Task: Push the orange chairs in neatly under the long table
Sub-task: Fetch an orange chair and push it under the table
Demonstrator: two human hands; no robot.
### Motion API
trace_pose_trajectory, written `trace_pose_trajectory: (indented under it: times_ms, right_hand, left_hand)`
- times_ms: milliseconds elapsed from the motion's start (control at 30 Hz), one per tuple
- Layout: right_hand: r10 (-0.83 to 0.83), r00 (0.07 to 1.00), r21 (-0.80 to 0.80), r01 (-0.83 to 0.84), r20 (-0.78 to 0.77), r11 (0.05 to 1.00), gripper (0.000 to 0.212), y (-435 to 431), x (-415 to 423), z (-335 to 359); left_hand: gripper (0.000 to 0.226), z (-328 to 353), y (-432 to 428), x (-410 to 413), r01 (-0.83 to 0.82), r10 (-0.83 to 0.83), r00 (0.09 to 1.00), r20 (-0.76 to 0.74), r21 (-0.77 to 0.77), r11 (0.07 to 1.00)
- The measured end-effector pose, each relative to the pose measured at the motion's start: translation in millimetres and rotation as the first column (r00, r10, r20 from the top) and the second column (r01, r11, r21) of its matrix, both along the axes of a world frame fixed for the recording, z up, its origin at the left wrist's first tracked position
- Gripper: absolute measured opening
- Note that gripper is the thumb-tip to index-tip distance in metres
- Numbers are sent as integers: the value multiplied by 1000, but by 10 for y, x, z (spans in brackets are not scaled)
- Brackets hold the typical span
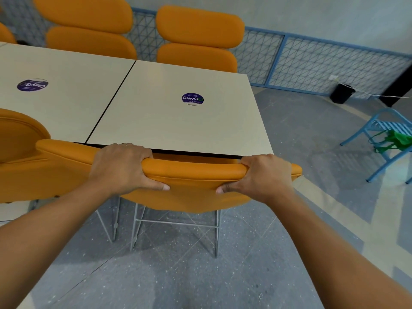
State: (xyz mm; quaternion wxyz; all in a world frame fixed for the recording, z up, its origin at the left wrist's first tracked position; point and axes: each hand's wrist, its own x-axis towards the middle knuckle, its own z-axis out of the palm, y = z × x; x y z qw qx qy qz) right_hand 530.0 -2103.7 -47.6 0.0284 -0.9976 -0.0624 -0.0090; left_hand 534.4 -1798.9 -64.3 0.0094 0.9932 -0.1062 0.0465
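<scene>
The left hand [120, 166] and the right hand [263, 175] each have a closed grip on the top of the orange chair [191, 188], just beside the surface [156, 121].

Five orange chairs [191, 175] [17, 139] [84, 14] [198, 25] [5, 33], two tabletops [167, 126] [66, 85], two round stickers [192, 99] [32, 85], one blue chair [379, 128], one black bin [342, 93], two hands [121, 168] [265, 175].

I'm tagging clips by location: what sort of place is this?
Likely a canteen or food court: a long cream laminate table of joined tops, round purple ClayGo stickers on them, and matching padded orange chairs along both sides.
</scene>
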Motion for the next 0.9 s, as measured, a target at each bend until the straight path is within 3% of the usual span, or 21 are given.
trace_pose_trajectory:
  times_ms: [200, 467, 900]
  right_hand:
    - [-9, 1000, -12, 9, 13, 1000, 79, 50, -79, 9]
    - [57, 998, -25, -56, 12, 998, 90, -50, 101, 11]
    - [77, 997, -35, -76, 27, 997, 88, -397, 214, 31]
  left_hand:
    - [80, 23, 53, -18, 12, -12, 1000, -26, -2, 1000]
    - [75, 28, -27, 21, -33, 31, 999, -33, -55, 998]
    - [68, 43, -412, -46, -50, 47, 998, -34, -87, 995]
